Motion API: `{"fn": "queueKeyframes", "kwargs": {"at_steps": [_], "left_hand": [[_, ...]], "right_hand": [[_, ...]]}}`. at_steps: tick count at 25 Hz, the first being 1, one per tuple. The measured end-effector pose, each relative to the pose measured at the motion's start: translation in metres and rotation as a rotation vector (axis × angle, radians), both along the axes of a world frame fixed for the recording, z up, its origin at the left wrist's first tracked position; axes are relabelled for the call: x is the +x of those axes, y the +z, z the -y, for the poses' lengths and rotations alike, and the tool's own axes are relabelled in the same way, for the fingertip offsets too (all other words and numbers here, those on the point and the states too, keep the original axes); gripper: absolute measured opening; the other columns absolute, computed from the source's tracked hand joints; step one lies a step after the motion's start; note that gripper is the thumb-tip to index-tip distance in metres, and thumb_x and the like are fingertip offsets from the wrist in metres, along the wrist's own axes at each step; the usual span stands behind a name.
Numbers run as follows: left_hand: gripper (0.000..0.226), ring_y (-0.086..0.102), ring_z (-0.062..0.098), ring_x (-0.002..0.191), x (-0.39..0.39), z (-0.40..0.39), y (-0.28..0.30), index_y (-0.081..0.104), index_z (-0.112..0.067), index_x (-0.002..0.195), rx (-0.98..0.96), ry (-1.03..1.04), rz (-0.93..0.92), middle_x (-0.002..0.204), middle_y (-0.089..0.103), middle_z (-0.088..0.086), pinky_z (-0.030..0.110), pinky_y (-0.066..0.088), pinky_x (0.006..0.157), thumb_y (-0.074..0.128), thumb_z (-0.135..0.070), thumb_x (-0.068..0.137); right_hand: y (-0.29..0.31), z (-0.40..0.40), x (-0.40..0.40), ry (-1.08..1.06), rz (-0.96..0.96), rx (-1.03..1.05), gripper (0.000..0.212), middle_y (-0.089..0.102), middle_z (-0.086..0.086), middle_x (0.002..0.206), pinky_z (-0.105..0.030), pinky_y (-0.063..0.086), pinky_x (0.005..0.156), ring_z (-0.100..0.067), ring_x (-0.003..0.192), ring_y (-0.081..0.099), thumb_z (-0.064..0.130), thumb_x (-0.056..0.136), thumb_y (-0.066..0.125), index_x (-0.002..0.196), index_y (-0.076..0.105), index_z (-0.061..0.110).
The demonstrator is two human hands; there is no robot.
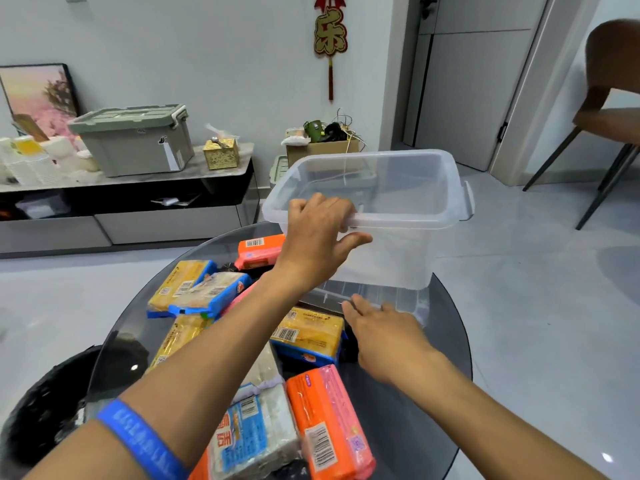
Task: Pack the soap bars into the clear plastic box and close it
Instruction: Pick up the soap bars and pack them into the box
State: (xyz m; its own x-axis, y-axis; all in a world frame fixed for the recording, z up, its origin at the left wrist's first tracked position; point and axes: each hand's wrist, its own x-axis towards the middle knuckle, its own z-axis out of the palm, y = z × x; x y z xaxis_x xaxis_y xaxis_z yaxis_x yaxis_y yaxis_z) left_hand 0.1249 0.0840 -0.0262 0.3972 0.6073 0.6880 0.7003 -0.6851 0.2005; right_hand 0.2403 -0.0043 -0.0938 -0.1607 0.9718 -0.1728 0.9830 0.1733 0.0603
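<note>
While the soap bars (308,336) lie unpacked, the clear plastic box (384,216) hangs empty above the far edge of the round glass desk (446,341), gripped at its near rim by the person's left hand (320,233), fingers curled over the edge and thumb spread below. Holding it there by one rim looks like a way to get the box off whatever lies beneath it. The right hand (384,336) reaches forward, fingers extended and holding nothing, toward a flat clear piece (367,296) lying on the desk just under the box; it appears to be the lid, though its outline is hard to make out through the plastic. Clearing the lid aside would give the box a place to stand for filling. Wrapped bars in yellow, orange (329,420) and white-and-blue (256,420) are scattered and partly stacked across the near half of the desk, within easy reach of both hands. A blue wristband (143,441) circles the left forearm. Beyond, a grey-green storage bin (135,140) sits on a low cabinet (138,220) against the wall. Packing has not yet begun.
</note>
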Motion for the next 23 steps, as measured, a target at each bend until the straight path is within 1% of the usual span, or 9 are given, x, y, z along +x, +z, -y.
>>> {"fn": "queueKeyframes", "kwargs": {"at_steps": [3,5,7,10,13,16,19,21,23], "left_hand": [[0.033,0.048,0.016,0.08,-0.001,-0.004,0.006,0.057,-0.016,0.08,-0.032,-0.058,0.002,0.078,0.055,-0.009,0.032,0.021,0.077,0.072,-0.045,0.078],[0.034,0.045,0.015,0.08,-0.002,-0.005,0.01,0.058,-0.016,0.079,-0.04,-0.088,0.006,0.078,0.056,-0.009,0.032,0.021,0.077,0.074,-0.045,0.077],[0.035,0.044,0.014,0.08,-0.004,-0.005,0.014,0.056,-0.017,0.077,-0.056,-0.092,0.035,0.077,0.06,-0.006,0.033,0.022,0.075,0.073,-0.046,0.076],[0.034,0.047,0.016,0.082,-0.007,-0.004,0.019,0.05,-0.022,0.078,-0.087,-0.077,0.082,0.082,0.066,-0.001,0.035,0.026,0.079,0.073,-0.047,0.077],[0.033,0.05,0.017,0.084,-0.012,-0.003,0.02,0.05,-0.022,0.078,-0.094,-0.075,0.098,0.084,0.067,0.001,0.034,0.026,0.081,0.073,-0.046,0.078],[0.034,0.052,0.02,0.086,-0.014,-0.002,0.02,0.057,-0.016,0.08,-0.099,-0.075,0.094,0.084,0.067,0.001,0.036,0.027,0.081,0.072,-0.046,0.078],[0.034,0.051,0.02,0.085,-0.009,-0.002,0.016,0.053,-0.018,0.078,-0.086,-0.069,0.075,0.082,0.065,0.0,0.037,0.027,0.081,0.073,-0.045,0.078],[0.033,0.051,0.021,0.085,-0.003,-0.002,0.011,0.052,-0.02,0.077,-0.095,-0.081,0.048,0.08,0.063,-0.002,0.039,0.028,0.081,0.073,-0.046,0.078],[0.034,0.051,0.021,0.083,0.003,-0.001,0.003,0.056,-0.016,0.078,-0.111,-0.094,0.019,0.079,0.061,-0.003,0.039,0.028,0.08,0.072,-0.046,0.077]], "right_hand": [[0.0,-0.001,-0.002,-0.051,0.006,0.004,0.065,0.035,-0.006,0.148,-0.042,0.042,0.071,-0.038,0.116,0.048,0.019,0.086,0.055,0.144,0.026,0.019],[0.0,-0.004,0.0,-0.082,0.027,0.019,0.059,0.046,-0.009,0.136,-0.04,0.038,0.068,-0.037,0.112,0.051,0.018,0.086,0.054,0.14,0.032,0.02],[0.0,-0.008,0.006,-0.119,0.061,0.017,0.057,0.052,-0.012,0.129,-0.038,0.039,0.07,-0.036,0.111,0.053,0.016,0.085,0.054,0.139,0.035,0.019],[-0.004,-0.013,0.014,-0.185,0.121,0.03,0.06,0.047,-0.015,0.131,-0.041,0.05,0.08,-0.037,0.114,0.049,0.007,0.081,0.059,0.136,0.036,0.011],[-0.011,-0.018,0.023,-0.202,0.175,0.116,0.054,0.05,-0.016,0.126,-0.042,0.054,0.077,-0.037,0.106,0.054,0.002,0.079,0.06,0.128,0.039,0.006],[-0.019,-0.022,0.029,-0.159,0.123,0.152,0.05,0.049,-0.015,0.129,-0.035,0.048,0.07,-0.036,0.108,0.055,-0.002,0.082,0.056,0.129,0.043,0.004],[-0.025,-0.019,0.022,-0.089,0.036,0.178,0.046,0.05,-0.011,0.124,-0.037,0.039,0.062,-0.035,0.105,0.053,-0.005,0.081,0.054,0.125,0.048,0.006],[-0.027,-0.019,0.014,-0.068,0.049,0.224,0.042,0.051,-0.011,0.122,-0.038,0.04,0.064,-0.035,0.105,0.053,-0.003,0.083,0.052,0.124,0.049,0.006],[-0.028,-0.02,0.005,-0.06,0.096,0.274,0.036,0.055,-0.013,0.117,-0.038,0.044,0.068,-0.036,0.104,0.055,0.001,0.087,0.048,0.123,0.049,0.004]]}}
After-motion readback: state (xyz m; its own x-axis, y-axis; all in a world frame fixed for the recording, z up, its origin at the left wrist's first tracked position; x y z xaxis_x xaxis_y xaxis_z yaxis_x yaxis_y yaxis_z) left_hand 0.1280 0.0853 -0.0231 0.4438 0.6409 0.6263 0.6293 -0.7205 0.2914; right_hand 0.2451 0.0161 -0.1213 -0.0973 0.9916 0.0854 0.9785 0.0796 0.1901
